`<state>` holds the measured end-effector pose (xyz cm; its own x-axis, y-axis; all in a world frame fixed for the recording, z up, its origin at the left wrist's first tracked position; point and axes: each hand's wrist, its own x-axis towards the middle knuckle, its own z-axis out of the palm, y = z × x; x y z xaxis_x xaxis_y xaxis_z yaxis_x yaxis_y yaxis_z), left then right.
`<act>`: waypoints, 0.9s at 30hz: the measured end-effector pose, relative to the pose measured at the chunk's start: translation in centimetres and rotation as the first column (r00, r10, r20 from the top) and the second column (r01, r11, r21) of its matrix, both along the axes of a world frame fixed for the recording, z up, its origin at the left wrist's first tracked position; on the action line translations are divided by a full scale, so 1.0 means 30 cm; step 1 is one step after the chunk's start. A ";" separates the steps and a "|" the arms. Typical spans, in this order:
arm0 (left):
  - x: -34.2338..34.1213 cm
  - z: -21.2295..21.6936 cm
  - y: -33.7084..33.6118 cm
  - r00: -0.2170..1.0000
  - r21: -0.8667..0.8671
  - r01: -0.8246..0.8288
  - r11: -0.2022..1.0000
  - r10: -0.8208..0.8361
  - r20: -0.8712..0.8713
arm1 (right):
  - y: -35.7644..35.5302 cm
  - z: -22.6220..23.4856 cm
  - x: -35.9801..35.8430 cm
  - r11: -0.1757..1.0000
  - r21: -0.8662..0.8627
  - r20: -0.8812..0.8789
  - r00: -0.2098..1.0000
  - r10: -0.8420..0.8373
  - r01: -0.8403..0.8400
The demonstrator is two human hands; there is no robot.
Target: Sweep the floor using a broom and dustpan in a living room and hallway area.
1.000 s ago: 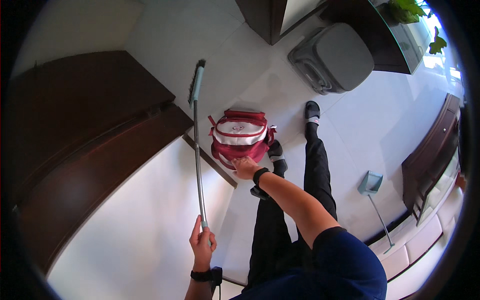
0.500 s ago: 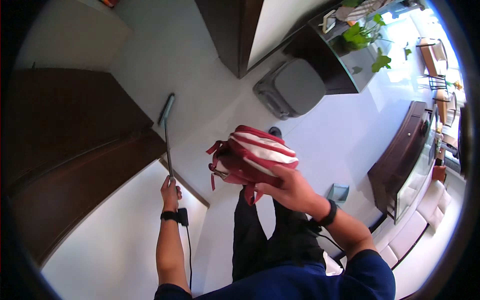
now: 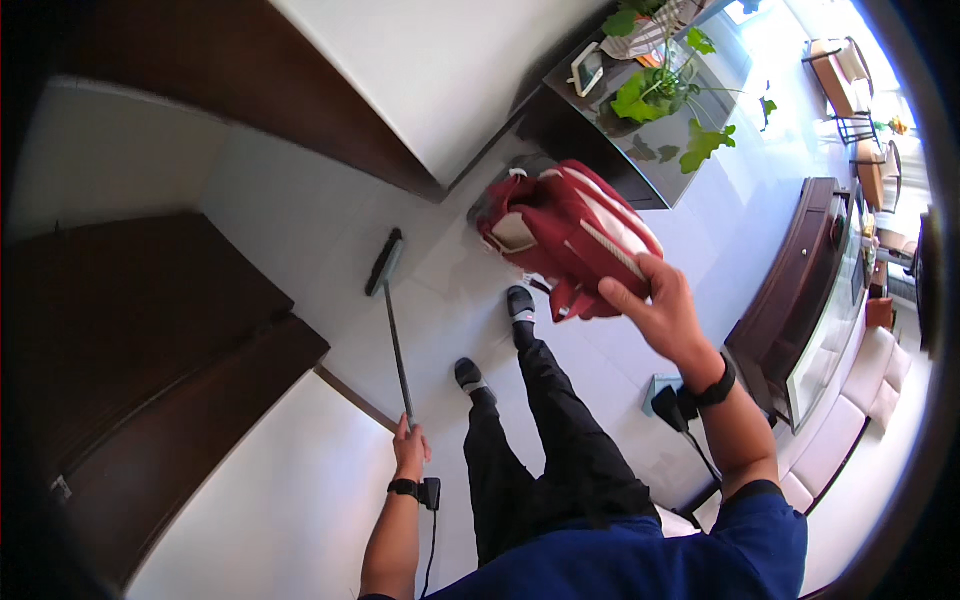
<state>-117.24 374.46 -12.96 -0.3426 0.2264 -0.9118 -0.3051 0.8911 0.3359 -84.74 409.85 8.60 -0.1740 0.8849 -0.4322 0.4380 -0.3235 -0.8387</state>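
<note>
My left hand [image 3: 410,447] is wrapped round the handle end of a long broom [image 3: 397,345]. The broom's dark bristle head [image 3: 385,263] rests at the floor, ahead and to the left of my feet. In my right hand [image 3: 662,310] I grip a red and white backpack [image 3: 575,235] by its near edge, with the thumb on top. The bag is held up in front of me, tilted, with loose straps toward its left end. It covers most of a grey stool [image 3: 480,212] behind it.
A dark cabinet [image 3: 590,150] with a leafy plant [image 3: 650,100] and a photo frame [image 3: 585,70] stands ahead right. A dark wooden door [image 3: 150,330] and white wall are at left. A light blue dustpan [image 3: 655,390] lies right of my legs, near a low dark cabinet [image 3: 780,290].
The backpack has moved up and to the right, over the stool. My left hand and the broom have shifted right and lower in the picture. Both my feet now show.
</note>
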 end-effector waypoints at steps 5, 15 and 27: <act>0.009 0.036 0.040 0.999 -0.046 0.000 0.999 -0.002 -0.040 | 0.146 -0.047 0.097 0.980 0.189 0.049 0.996 -0.080 0.070; 0.025 0.121 0.141 0.999 -0.076 -0.023 0.997 0.020 -0.048 | 0.265 -0.058 0.130 0.975 0.219 0.119 0.993 -0.001 -0.025; -0.173 0.032 0.066 0.988 -0.065 0.125 0.990 -0.130 -0.081 | -0.285 -0.233 0.327 0.859 0.510 0.316 0.921 -0.229 0.039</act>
<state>-122.44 376.43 -11.99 -0.3912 0.2197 -0.8937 -0.1602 0.9400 0.3012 -74.94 401.31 1.60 0.0417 0.9979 0.0503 0.7164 0.0053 -0.6976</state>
